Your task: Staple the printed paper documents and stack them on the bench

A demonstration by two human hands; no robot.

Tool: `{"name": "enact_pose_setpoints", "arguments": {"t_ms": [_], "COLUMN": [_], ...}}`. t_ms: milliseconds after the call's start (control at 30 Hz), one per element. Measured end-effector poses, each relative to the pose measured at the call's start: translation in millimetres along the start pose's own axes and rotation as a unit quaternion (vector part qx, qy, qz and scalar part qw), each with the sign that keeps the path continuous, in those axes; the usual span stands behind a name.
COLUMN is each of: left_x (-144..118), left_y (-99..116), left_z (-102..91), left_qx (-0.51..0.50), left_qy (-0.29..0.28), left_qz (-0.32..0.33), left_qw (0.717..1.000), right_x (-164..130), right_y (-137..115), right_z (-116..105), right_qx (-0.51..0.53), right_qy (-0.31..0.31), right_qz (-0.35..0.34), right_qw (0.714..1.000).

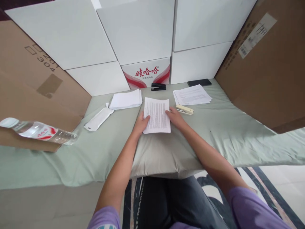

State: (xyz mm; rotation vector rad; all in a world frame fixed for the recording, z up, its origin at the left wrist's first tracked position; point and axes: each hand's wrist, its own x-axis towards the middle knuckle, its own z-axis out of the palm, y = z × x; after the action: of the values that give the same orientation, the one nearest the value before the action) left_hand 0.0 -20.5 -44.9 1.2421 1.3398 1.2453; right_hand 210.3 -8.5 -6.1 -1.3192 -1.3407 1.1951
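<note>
A stack of printed paper sheets (pixel 156 116) is held upright between my two hands, just above the cloth. My left hand (pixel 142 123) grips its left edge, thumb on the printed face and fingers hidden behind. On the opposite edge, my right hand (pixel 175 117) has the same kind of grip. A cream stapler (pixel 184 109) lies close beside my right hand. Behind the stack, a black stapler (pixel 158 86) rests against a printed white box. One pile of paper (pixel 126 99) lies to the left, and another printed pile (pixel 192 94) lies to the right.
A white plastic packet (pixel 98 119) lies left of my hands. The clear water bottle (pixel 40 130) is farther left, by a brown carton (pixel 35 86). A black phone (pixel 199 82) lies at the back right. White boxes (pixel 138 31) wall off the back; another carton (pixel 269 73) stands right.
</note>
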Motion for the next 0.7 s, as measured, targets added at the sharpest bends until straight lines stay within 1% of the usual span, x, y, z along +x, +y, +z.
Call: {"name": "enact_pose_setpoints", "arguments": {"t_ms": [33, 100, 167, 200, 233, 267, 300, 367, 433, 467, 533, 600, 700], "left_x": [0, 0, -1, -3, -4, -5, -6, -7, -7, -7, -8, -8, -9], "left_y": [-1, -4, -5, -5, -6, -6, -6, -5, -4, -3, -1, 0, 1], "left_z": [-0.3, 0.2, 2.3, 3.7, 5.2, 6.7, 8.0, 9.7, 10.4, 10.5, 10.7, 11.3, 12.6], "left_qx": [0.007, 0.012, 0.007, 0.003, -0.001, -0.006, -0.009, -0.011, -0.007, -0.006, -0.004, -0.003, 0.002], "left_qy": [-0.007, -0.034, -0.062, -0.075, -0.086, -0.096, -0.103, -0.104, -0.099, -0.095, -0.09, -0.084, -0.082], "left_qz": [-0.014, -0.036, -0.042, -0.042, -0.04, -0.038, -0.037, -0.038, -0.04, -0.037, -0.028, -0.024, -0.034], "left_qw": [1.0, 0.999, 0.997, 0.996, 0.995, 0.995, 0.994, 0.994, 0.994, 0.995, 0.996, 0.996, 0.996], "right_x": [2, 8, 17, 22, 27, 32, 36, 43, 46, 47, 46, 45, 44], "right_y": [-2, -7, -9, -8, -6, -3, 2, 12, 21, 24, 28, 30, 28], "right_z": [-7, -26, -51, -63, -74, -83, -89, -94, -90, -86, -79, -75, -74], "right_qx": [-0.016, -0.029, -0.058, -0.083, -0.116, -0.157, -0.202, -0.282, -0.334, -0.351, -0.379, -0.398, -0.403], "right_qy": [0.026, 0.108, 0.206, 0.243, 0.265, 0.271, 0.259, 0.205, 0.15, 0.132, 0.117, 0.114, 0.109], "right_qz": [0.004, -0.024, -0.088, -0.106, -0.117, -0.121, -0.121, -0.114, -0.107, -0.103, -0.094, -0.083, -0.075], "right_qw": [1.0, 0.993, 0.973, 0.961, 0.95, 0.942, 0.937, 0.93, 0.924, 0.921, 0.913, 0.907, 0.906]}}
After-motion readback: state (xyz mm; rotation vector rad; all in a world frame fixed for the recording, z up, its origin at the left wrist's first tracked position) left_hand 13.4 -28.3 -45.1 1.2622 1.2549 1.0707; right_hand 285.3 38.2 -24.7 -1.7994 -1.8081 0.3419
